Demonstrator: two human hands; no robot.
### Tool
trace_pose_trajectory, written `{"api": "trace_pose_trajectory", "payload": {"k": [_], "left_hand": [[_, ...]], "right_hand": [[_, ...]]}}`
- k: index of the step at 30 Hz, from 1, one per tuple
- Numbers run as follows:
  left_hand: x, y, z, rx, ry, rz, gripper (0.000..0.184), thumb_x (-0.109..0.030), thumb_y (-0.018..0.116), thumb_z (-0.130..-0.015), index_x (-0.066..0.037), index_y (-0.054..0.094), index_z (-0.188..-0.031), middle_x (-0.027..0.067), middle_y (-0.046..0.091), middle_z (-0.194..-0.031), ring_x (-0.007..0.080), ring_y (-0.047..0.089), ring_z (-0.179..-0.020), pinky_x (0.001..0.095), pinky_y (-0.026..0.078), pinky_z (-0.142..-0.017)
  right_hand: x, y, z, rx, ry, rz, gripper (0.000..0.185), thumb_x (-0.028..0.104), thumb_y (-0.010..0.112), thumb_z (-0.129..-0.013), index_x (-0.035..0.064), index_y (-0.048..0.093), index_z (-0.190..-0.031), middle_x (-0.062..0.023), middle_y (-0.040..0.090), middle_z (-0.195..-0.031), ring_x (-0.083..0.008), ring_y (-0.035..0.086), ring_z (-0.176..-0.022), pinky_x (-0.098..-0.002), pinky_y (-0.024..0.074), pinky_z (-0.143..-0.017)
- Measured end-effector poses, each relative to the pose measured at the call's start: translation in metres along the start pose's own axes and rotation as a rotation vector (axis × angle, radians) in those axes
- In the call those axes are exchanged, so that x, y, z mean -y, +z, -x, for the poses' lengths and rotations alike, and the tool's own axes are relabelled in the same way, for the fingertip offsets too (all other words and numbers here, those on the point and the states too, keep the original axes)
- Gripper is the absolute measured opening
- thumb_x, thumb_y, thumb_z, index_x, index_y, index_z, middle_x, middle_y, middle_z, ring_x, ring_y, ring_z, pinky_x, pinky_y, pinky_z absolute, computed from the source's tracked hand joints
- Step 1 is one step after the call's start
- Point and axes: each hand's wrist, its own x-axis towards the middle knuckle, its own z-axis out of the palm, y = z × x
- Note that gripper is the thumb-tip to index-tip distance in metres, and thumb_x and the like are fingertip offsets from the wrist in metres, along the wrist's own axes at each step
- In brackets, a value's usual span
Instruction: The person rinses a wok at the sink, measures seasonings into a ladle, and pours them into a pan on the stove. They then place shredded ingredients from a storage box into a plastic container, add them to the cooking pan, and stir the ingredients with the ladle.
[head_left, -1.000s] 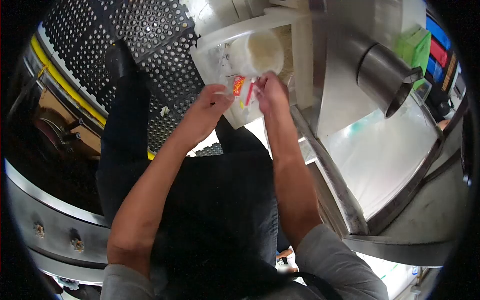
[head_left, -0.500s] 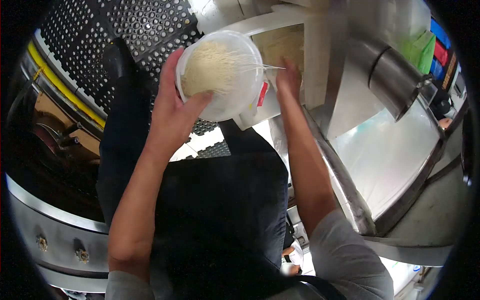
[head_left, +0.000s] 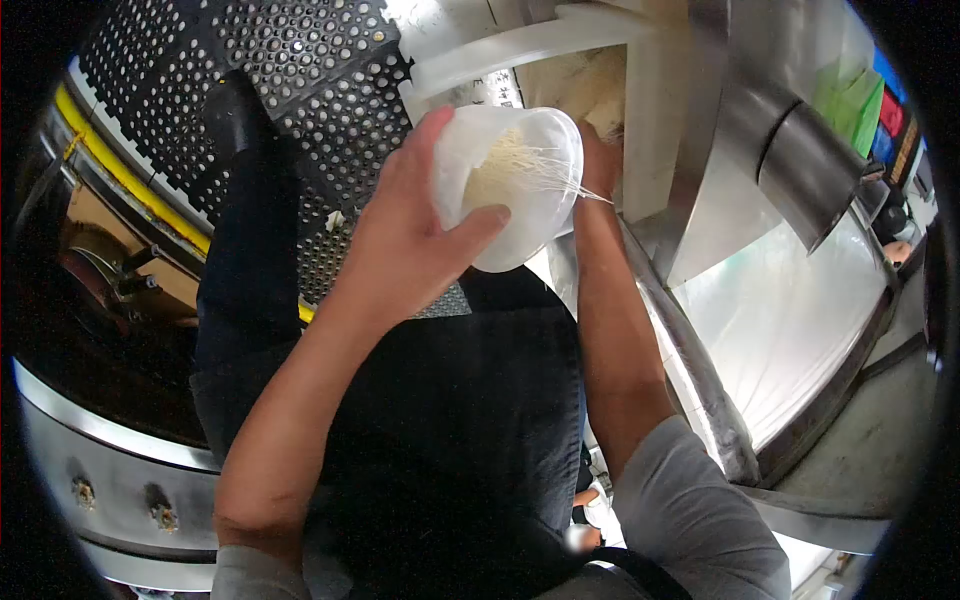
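Note:
My left hand is closed round the side of a translucent white plastic tub, thumb over the near rim. Thin pale dry noodles lie inside, and a few long strands poke out past the right rim. The tub is tilted, its mouth facing right. Just beyond that rim is my right hand, at the edge of an open white drawer. Its fingers are hidden, so I cannot see what they hold. Pale strands that look like more noodles lie in the drawer.
Perforated black mats cover the floor at the upper left. A steel cylinder and a sheet of clear plastic are to the right. Along the left runs a steel counter front with knobs. A green bag sits at the upper right.
My left hand has carried the tub to the right and slightly down, tipping its mouth rightward. My right hand has shifted slightly right, and its fingers have gone out of sight.

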Motion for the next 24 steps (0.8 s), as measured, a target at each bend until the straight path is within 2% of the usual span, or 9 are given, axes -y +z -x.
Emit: {"api": "trace_pose_trajectory", "payload": {"k": [3,6,9,11,12,15,18,21,24], "left_hand": [[-0.012,0.019,-0.005,-0.008,-0.043,-0.168,0.079,-0.014,0.07,-0.089,0.0,0.026,-0.153,0.0249,0.045,-0.144,0.0334,0.044,-0.135,0.0457,0.034,-0.115],[0.0,0.042,-0.017,-0.133,0.006,-0.23,0.08,-0.019,0.065,-0.089,0.002,0.024,-0.154,0.0352,0.044,-0.136,0.047,0.046,-0.128,0.0468,0.039,-0.112],[0.015,0.066,-0.037,-0.265,0.033,-0.225,0.071,-0.013,0.058,-0.092,0.004,0.024,-0.153,0.0368,0.041,-0.138,0.0477,0.045,-0.128,0.047,0.037,-0.113],[0.022,0.08,-0.056,-0.313,-0.007,-0.055,0.066,-0.01,0.054,-0.094,0.005,0.026,-0.151,0.0364,0.043,-0.137,0.0484,0.046,-0.127,0.0468,0.036,-0.113],[0.026,0.085,-0.065,-0.336,-0.029,0.03,0.063,-0.009,0.052,-0.094,0.006,0.027,-0.15,0.0362,0.044,-0.136,0.0487,0.046,-0.127,0.0467,0.036,-0.113],[0.047,0.098,-0.091,-0.397,-0.055,0.033,0.058,-0.01,0.05,-0.097,0.008,0.03,-0.148,0.0354,0.049,-0.134,0.048,0.046,-0.128,0.0466,0.035,-0.114],[0.095,0.121,-0.116,-0.579,-0.071,0.081,0.047,-0.016,0.051,-0.102,0.008,0.04,-0.141,0.0242,0.058,-0.127,0.033,0.059,-0.116,0.0396,0.044,-0.103],[0.097,0.12,-0.117,-0.54,-0.177,0.223,0.055,-0.024,0.057,-0.102,0.007,0.037,-0.143,0.0231,0.057,-0.129,0.0291,0.059,-0.114,0.0379,0.046,-0.101],[0.066,0.123,-0.093,-0.488,-0.304,0.433,0.065,-0.022,0.066,-0.096,0.009,0.035,-0.144,0.026,0.055,-0.13,0.0324,0.06,-0.114,0.0391,0.047,-0.101]], "right_hand": [[-0.003,-0.008,0.011,-0.019,0.001,-0.049,0.07,0.014,0.076,-0.078,-0.009,0.048,-0.138,-0.0246,0.061,-0.131,-0.0343,0.062,-0.117,-0.0399,0.047,-0.101],[-0.02,-0.012,0.028,0.04,0.069,-0.065,0.071,0.014,0.076,-0.078,-0.0094,0.047,-0.138,-0.024,0.063,-0.129,-0.0335,0.062,-0.117,-0.0396,0.0474,-0.101],[0.021,-0.033,0.062,0.141,0.08,0.11,0.065,0.017,0.073,-0.081,-0.0065,0.051,-0.137,-0.0249,0.063,-0.128,-0.0341,0.062,-0.118,-0.0391,0.0473,-0.1],[0.043,-0.04,0.078,0.084,0.095,0.276,0.06,0.018,0.071,-0.083,-0.0055,0.054,-0.135,-0.0249,0.063,-0.127,-0.0339,0.063,-0.116,-0.0391,0.0477,-0.099],[0.018,-0.045,0.068,0.142,0.099,0.061,0.057,0.016,0.07,-0.084,-0.005,0.054,-0.134,-0.0241,0.064,-0.126,-0.0324,0.064,-0.114,-0.0391,0.0479,-0.098],[0.043,-0.057,0.084,0.182,0.099,0.02,0.057,0.015,0.07,-0.085,-0.0047,0.053,-0.135,-0.023,0.064,-0.127,-0.0311,0.062,-0.116,-0.0392,0.0473,-0.099],[0.048,-0.068,0.092,0.141,0.201,-0.044,0.058,0.016,0.07,-0.085,-0.0038,0.052,-0.137,-0.0216,0.064,-0.128,-0.0294,0.062,-0.117,-0.0383,0.0467,-0.1],[0.065,-0.079,0.11,0.148,0.177,-0.054,0.061,0.015,0.071,-0.086,-0.0045,0.05,-0.139,-0.0205,0.063,-0.13,-0.0284,0.061,-0.118,-0.0375,0.0457,-0.101],[0.06,-0.084,0.117,0.142,0.155,-0.062,0.064,0.014,0.072,-0.085,-0.0053,0.048,-0.142,-0.0198,0.062,-0.131,-0.0274,0.061,-0.118,-0.0368,0.0457,-0.102]]}}
